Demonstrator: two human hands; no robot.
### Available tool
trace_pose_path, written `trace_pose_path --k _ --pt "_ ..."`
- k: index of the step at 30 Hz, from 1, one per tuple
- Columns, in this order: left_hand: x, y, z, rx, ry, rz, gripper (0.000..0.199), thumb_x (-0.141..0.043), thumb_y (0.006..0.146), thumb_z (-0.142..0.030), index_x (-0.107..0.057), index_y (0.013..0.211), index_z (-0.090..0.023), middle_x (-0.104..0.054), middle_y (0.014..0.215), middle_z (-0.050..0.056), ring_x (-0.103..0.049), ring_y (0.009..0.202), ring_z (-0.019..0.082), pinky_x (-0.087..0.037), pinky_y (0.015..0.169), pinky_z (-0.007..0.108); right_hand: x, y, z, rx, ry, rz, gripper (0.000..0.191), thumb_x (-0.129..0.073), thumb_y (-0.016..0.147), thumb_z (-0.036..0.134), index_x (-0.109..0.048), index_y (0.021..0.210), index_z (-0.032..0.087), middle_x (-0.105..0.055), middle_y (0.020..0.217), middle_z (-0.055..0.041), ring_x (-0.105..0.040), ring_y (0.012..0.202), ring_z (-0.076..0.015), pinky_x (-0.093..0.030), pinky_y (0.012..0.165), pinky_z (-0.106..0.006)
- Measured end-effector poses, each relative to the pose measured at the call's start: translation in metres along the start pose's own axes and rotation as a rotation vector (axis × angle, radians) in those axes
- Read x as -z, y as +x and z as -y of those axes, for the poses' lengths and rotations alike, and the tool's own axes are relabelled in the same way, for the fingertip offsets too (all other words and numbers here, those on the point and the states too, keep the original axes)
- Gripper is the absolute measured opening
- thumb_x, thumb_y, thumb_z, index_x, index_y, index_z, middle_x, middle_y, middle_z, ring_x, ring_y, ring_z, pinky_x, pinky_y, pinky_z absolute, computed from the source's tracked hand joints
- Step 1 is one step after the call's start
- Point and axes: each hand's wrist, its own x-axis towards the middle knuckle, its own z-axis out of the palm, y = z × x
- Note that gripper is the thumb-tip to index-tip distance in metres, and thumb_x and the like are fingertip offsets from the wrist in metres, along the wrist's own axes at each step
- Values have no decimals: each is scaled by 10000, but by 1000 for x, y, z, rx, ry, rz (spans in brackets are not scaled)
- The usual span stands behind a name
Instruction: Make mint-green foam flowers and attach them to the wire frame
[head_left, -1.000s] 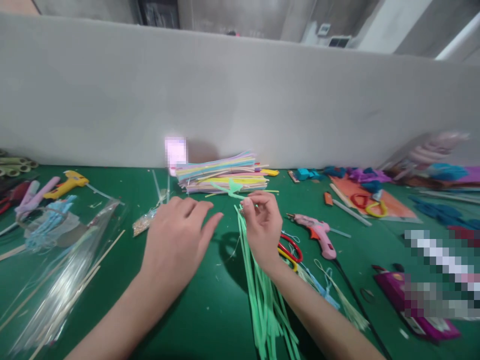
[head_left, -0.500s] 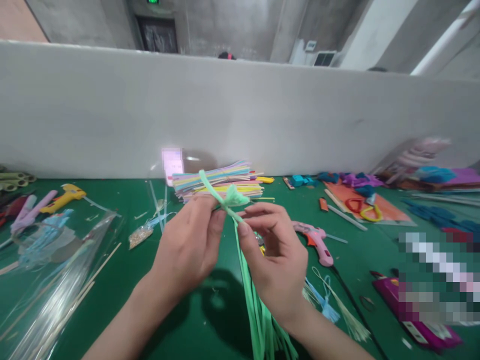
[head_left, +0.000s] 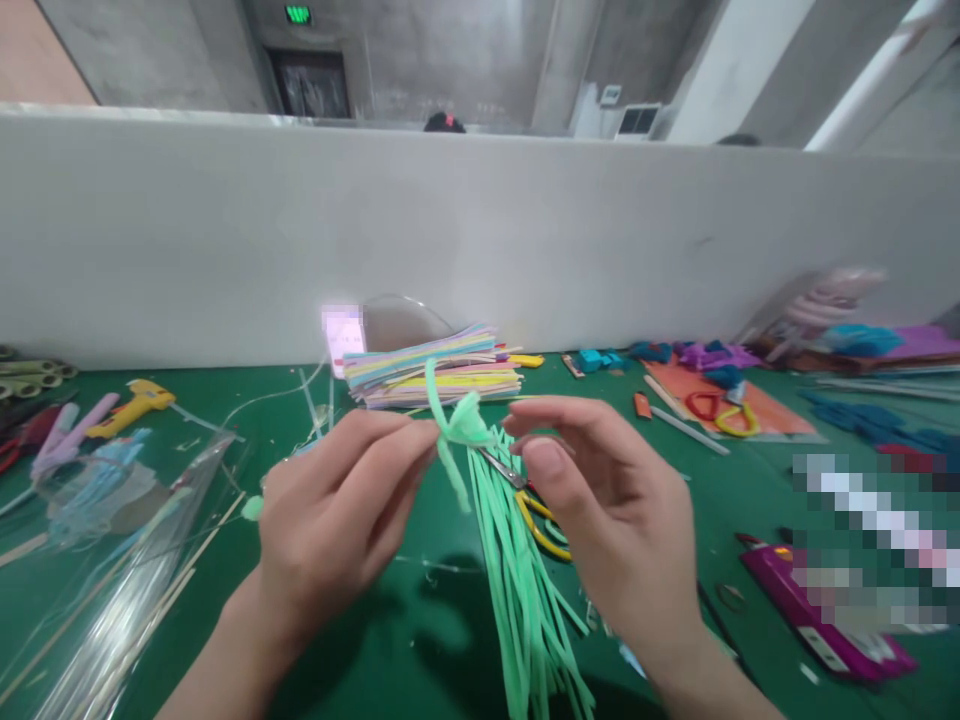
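My left hand [head_left: 345,500] pinches a light green fuzzy stem piece [head_left: 466,422] with a folded, leaf-like shape and two loose ends, one pointing up and one hanging down. Just right of it, my right hand [head_left: 615,500] has its thumb and fingers apart with nothing between them. Below and between the hands, a bundle of long green stems [head_left: 517,590] lies on the green table. Scissors with yellow and red handles [head_left: 541,530] rest beside the bundle, partly hidden by my right hand.
Behind the hands lies a pile of multicoloured stems [head_left: 435,370] near a phone [head_left: 346,345]. A yellow glue gun [head_left: 135,405] and plastic wrap [head_left: 142,600] are at left. Orange sheet [head_left: 776,415] and magenta pouch [head_left: 817,610] sit at right. A white partition [head_left: 480,230] stands behind.
My right hand has let go of the green piece and moved right, opening. The piece's lower end now hangs down, and the scissors and the green bundle show more.
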Motion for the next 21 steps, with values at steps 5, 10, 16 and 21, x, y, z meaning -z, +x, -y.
trace_pose_path --k 5,10,16,21 --pt "2 -2 -4 -38 -17 24 213 -685 850 -20 -704 995 -174 -738 873 24 -639 703 115 -502 616 241 4 4 -1 -180 50 205 84 -738 861 327 -712 851 248 -691 786 29 -637 735 -125 -512 675 -250" --pt "7 0 -9 40 -168 81 237 -697 840 -14 -703 1018 -171 -741 923 15 -661 804 116 -525 713 237 5 2 -1 -164 122 216 89 -734 873 285 -695 804 245 -639 725 57 -592 680 -82 -479 652 -213" --pt "8 3 -19 154 -234 66 251 -684 851 -32 -702 1001 -233 -754 934 -32 -693 800 102 -552 729 210 5 2 0 -149 123 234 119 -711 894 296 -694 796 230 -647 735 49 -608 707 -83 -491 673 -214" --pt "6 9 -16 245 -296 166 203 -653 881 -96 -730 992 -247 -781 893 -41 -712 747 97 -563 691 182 6 4 -3 -145 112 225 121 -699 905 306 -692 805 238 -657 755 52 -605 727 -83 -481 691 -217"
